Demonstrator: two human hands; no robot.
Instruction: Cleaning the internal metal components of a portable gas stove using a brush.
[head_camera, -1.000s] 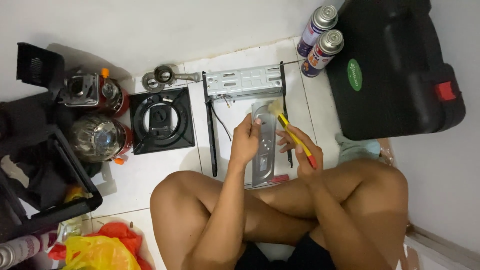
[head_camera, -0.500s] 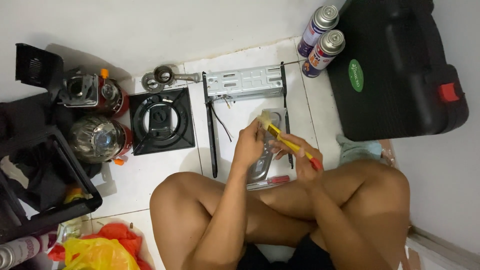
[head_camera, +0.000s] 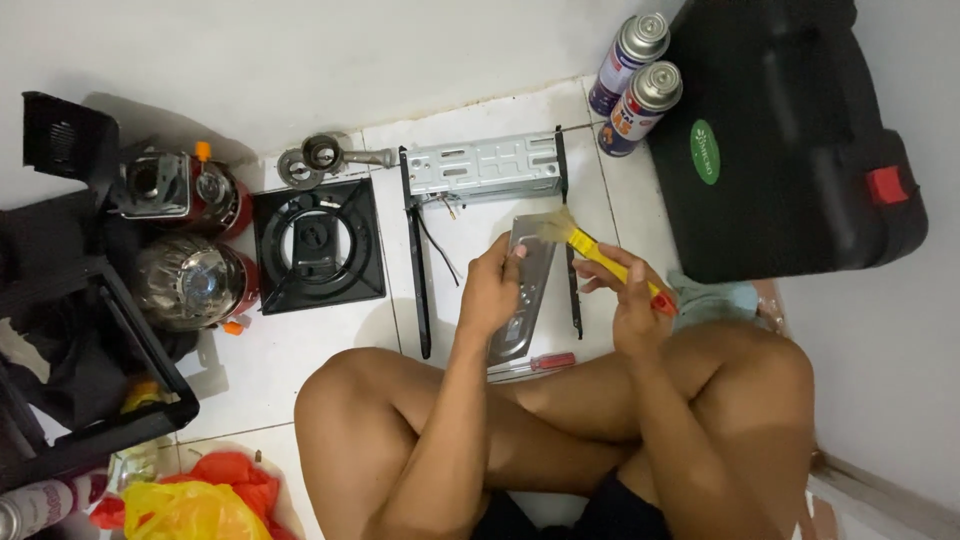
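Note:
My left hand (head_camera: 492, 290) grips a long grey metal plate (head_camera: 528, 283) and holds it upright over the tiled floor. My right hand (head_camera: 632, 305) holds a paintbrush with a yellow handle (head_camera: 600, 262). Its pale bristles (head_camera: 555, 226) rest on the top end of the plate. Just behind the plate lies a grey metal stove chassis (head_camera: 485, 165) with black side rails and loose wires. A screwdriver with a red handle (head_camera: 535, 364) lies on the floor below the plate, near my crossed legs.
A black square burner grate (head_camera: 318, 245) and a round metal burner part (head_camera: 322, 157) lie to the left. Two spray cans (head_camera: 632, 80) stand by a big black case (head_camera: 790, 140). Gas canisters (head_camera: 190, 280), a black crate and a yellow plastic bag (head_camera: 185, 510) fill the left side.
The brush has swept along the plate's upper end, dipping toward my hands and then returning to the top. My left hand has kept its hold on the plate.

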